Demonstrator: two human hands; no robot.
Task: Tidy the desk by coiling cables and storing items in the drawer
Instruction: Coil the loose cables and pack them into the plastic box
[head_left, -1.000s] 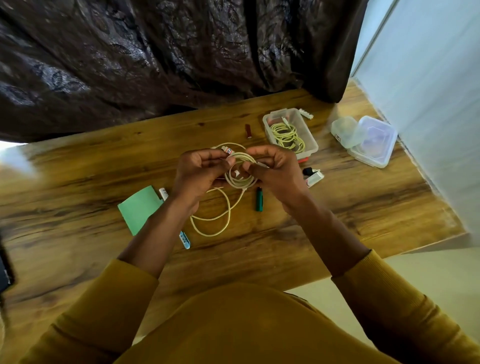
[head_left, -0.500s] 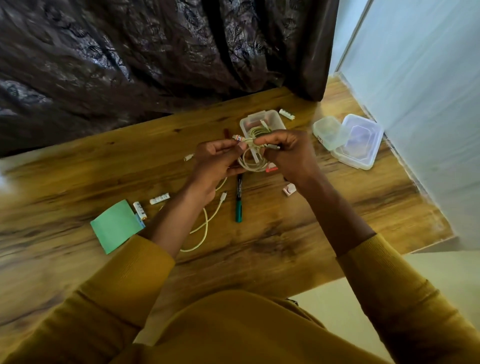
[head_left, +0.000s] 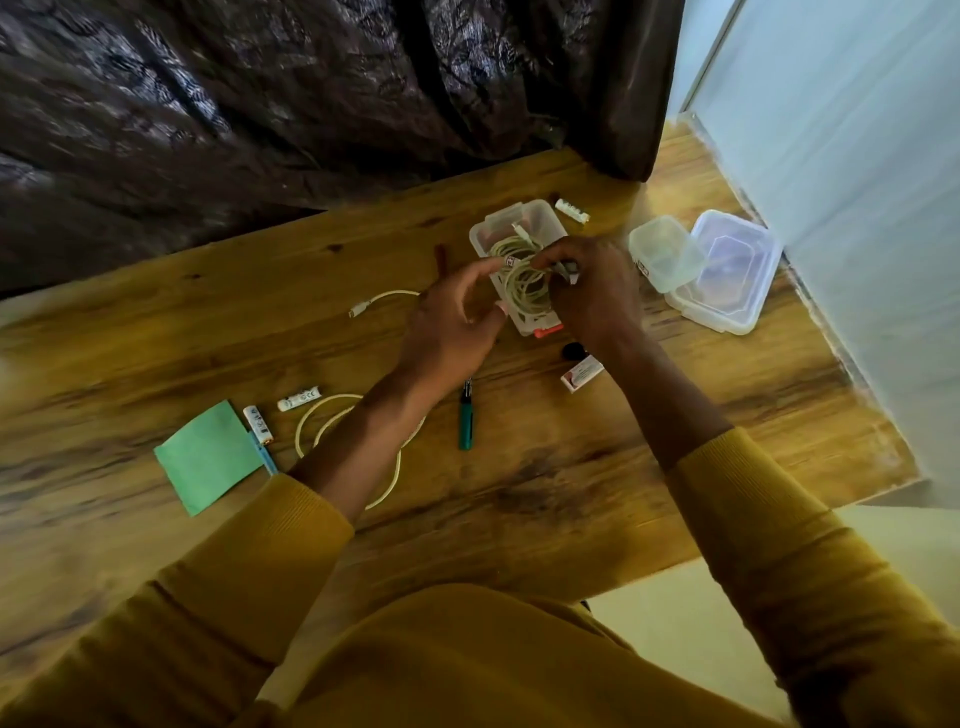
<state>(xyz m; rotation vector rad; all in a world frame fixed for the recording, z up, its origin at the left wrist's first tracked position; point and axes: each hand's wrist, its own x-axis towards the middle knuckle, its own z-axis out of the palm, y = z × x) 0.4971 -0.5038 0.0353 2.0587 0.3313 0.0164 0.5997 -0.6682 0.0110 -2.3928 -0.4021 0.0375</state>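
A cream cable coil (head_left: 525, 289) is held up between my hands, just over an open clear plastic box (head_left: 537, 215) that has another coiled cable inside. My right hand (head_left: 597, 301) pinches the coil's upper right side, with a connector sticking out by its fingertips. My left hand (head_left: 452, 322) holds the coil's left edge between forefinger and thumb. The cable's loose tail (head_left: 332, 415) loops on the desk under my left forearm. One cream cable end (head_left: 363, 309) lies to the left of my left hand.
On the wooden desk (head_left: 571, 493) lie a green marker (head_left: 465, 422), a green note pad (head_left: 208, 457), two white batteries (head_left: 258, 423), a small white box (head_left: 583, 373) and two clear containers (head_left: 722, 275) at the right. A dark curtain hangs behind; a wall stands right.
Both hands carried the coil away from me and to the right, over the clear box. More of the tail now lies slack on the desk.
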